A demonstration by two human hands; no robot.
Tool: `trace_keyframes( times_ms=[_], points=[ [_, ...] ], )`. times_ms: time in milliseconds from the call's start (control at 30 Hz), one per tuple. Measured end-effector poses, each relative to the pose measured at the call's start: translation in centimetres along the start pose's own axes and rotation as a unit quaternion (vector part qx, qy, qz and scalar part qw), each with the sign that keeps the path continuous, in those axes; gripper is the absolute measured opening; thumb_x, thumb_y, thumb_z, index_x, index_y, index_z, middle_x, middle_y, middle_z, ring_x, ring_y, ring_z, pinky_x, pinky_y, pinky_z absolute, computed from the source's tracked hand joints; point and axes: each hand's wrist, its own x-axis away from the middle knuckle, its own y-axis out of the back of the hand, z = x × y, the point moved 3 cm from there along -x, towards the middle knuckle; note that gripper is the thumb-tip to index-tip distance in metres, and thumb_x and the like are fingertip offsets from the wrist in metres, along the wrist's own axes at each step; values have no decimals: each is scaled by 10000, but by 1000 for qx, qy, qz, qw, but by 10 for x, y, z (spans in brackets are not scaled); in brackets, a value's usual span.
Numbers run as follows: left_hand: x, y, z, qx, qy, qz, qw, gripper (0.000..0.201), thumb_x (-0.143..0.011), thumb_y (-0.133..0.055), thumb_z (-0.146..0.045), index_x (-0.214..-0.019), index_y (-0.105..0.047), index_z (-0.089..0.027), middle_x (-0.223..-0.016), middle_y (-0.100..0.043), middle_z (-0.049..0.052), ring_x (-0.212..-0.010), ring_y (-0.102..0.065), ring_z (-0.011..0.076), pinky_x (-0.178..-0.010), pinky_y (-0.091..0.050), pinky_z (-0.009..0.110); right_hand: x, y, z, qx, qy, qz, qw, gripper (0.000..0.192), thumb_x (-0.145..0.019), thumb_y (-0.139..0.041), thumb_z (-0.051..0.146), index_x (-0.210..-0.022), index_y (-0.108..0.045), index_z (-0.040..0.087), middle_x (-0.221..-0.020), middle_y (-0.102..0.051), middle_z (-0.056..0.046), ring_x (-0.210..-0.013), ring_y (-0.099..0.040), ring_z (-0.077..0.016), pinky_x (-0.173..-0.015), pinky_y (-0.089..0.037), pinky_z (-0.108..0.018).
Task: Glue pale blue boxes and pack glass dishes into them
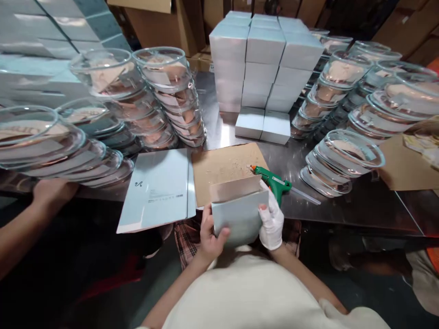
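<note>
Here, low in the middle of the frame, the bare left hand (208,235) and the gloved right hand (271,222) hold a pale blue box (236,218) from both sides. The box hides most fingers. A green glue gun (272,180) lies just behind, partly hidden.

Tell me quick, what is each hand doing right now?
Left hand: closed on the box, bare fingers on its left side.
Right hand: gloved, closed on the box's right side.

Pale blue box (238,218), open-topped, upright at table edge
</note>
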Motion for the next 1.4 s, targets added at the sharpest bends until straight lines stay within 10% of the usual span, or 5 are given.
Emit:
trace_keyframes(
  times_ms=[267, 433, 667, 867, 1400],
  points=[
    [-29, 18, -23, -94, -99, 108, 985, 245, -925, -765, -348, -1135, -696, -242, -1195, -677, 92, -1058, -701, 212, -864, -581, 316, -12, 45, -14, 77, -119, -54, 988, 430, -878, -615, 464, -1242, -577, 239, -1314, -684, -132, -1065, -687, -231, -931, -570, -383],
    [-40, 51, -7, -113, -21, -32, 993, 245, -878, -806, -390, -1059, -734, -242, -1042, -724, 43, -1147, -669, 247, -1037, -528, 394, -46, 83, -22, 452, -297, 32, 841, 448, -815, -708, 613, -954, -674, 189, -1094, -735, -178, -1081, -701, -367, -1007, -504, -506],
    [-41, 34, 2, -76, 76, 1, 994, 305, -859, -796, -491, -1022, -742, -239, -1071, -727, 62, -1151, -665, 254, -1025, -518, 383, -48, 74, -35, 137, -361, -59, 921, 226, -660, -727, 381, -692, -592, 203, -575, -620, -27, -603, -639, -213, -597, -525, -320],
    [-56, 6, -8, -58, 132, 1, 990, 308, -886, -765, -477, -1078, -738, -239, -1083, -718, 51, -1005, -682, 222, -890, -533, 329, -26, 61, -4, 6, -190, -157, 969, 368, -650, -811, 475, -804, -600, 215, -709, -714, -14, -611, -643, -168, -614, -575, -315],
    [-61, -36, -40, -81, -5, 21, 996, 233, -910, -768, -365, -1105, -719, -249, -1095, -745, 57, -1118, -682, 249, -979, -549, 375, -3, 31, 35, 226, 146, 100, 958, 191, -892, -691, 413, -838, -660, 232, -738, -682, -17, -621, -653, -177, -604, -526, -301]
  ],
)
